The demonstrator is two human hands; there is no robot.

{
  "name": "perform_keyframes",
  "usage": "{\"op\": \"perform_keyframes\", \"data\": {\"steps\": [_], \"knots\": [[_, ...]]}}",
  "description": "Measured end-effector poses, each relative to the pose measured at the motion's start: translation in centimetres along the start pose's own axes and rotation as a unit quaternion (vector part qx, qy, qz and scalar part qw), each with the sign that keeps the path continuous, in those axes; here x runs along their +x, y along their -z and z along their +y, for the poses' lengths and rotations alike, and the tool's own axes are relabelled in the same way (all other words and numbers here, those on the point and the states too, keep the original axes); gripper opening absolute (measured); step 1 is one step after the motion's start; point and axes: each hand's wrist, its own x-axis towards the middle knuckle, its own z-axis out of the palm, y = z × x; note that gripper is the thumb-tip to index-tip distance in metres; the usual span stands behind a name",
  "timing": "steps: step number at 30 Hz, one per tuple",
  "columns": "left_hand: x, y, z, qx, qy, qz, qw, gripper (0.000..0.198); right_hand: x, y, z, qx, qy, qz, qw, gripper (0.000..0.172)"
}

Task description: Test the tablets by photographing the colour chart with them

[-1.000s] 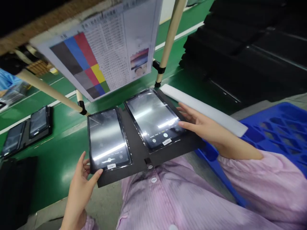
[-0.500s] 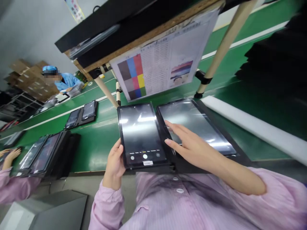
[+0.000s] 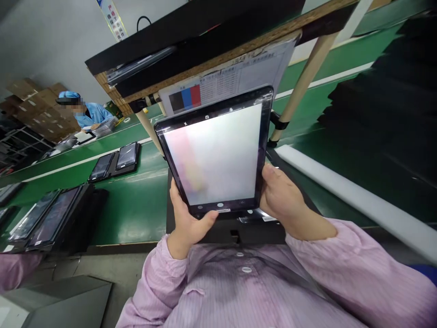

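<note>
Left hand (image 3: pixel 186 223) and right hand (image 3: pixel 282 198) clasp the lit tablet (image 3: pixel 215 155) by its lower corners, tilted up

Tablet (image 3: pixel 218 157): black frame, whitish-pink screen. Tabletop (image 3: pixel 136 205) green, white stripe. Chart (image 3: pixel 205 93): black, blue, red blocks. Sleeves (image 3: pixel 307 273) pink pinstripe.
</note>
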Motion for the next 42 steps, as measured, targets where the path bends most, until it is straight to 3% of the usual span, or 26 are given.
{"op": "perform_keyframes", "data": {"steps": [2, 6, 13, 21, 24, 27, 30, 32, 34, 38, 42], "knots": [[-0.4, -0.3, 0.1, 0.115, -0.016, -0.016, 0.993, 0.126, -0.1, 0.2, 0.0, 0.018, 0.001, 0.005, 1.000, 0.052], [-0.8, -0.8, 0.8, 0.214, 0.001, -0.008, 0.977, 0.132, -0.4, 0.3, 0.1, 0.027, -0.008, 0.010, 1.000, 0.050], [-0.7, -1.0, 1.2, 0.273, -0.004, 0.016, 0.962, 0.132, -0.5, 0.3, 0.5, 0.043, -0.007, 0.018, 0.999, 0.050], [-0.7, -0.9, 1.1, 0.260, -0.020, 0.011, 0.965, 0.137, -0.4, 0.6, 1.0, 0.043, 0.005, 0.013, 0.999, 0.048], [-0.7, -0.3, 0.7, 0.191, 0.000, 0.007, 0.982, 0.126, -0.4, 0.8, 1.4, 0.022, 0.011, 0.020, 0.999, 0.050], [-0.4, 0.6, 0.3, -0.045, 0.077, 0.017, 0.996, 0.079, -1.1, 1.1, 1.3, -0.009, 0.020, 0.022, 1.000, 0.050], [0.1, 1.2, 0.4, -0.278, 0.207, 0.062, 0.936, 0.047, -1.8, 1.0, 0.0, -0.090, 0.077, -0.022, 0.993, 0.047], [0.2, 1.3, 0.7, -0.347, 0.267, 0.089, 0.895, 0.043, -1.9, 0.7, -1.6, -0.177, 0.159, -0.094, 0.967, 0.051], [0.1, 1.2, 0.9, -0.379, 0.298, 0.097, 0.871, 0.044, -1.6, 0.4, -3.4, -0.268, 0.240, -0.152, 0.920, 0.056], [-0.5, 0.7, 1.0, -0.398, 0.321, 0.088, 0.855, 0.048, -0.4, 0.5, -5.4, -0.394, 0.320, -0.154, 0.848, 0.062], [-1.7, 0.6, 1.1, -0.375, 0.335, 0.113, 0.857, 0.048, 0.1, 0.9, -4.6, -0.425, 0.332, -0.143, 0.830, 0.064]]}}
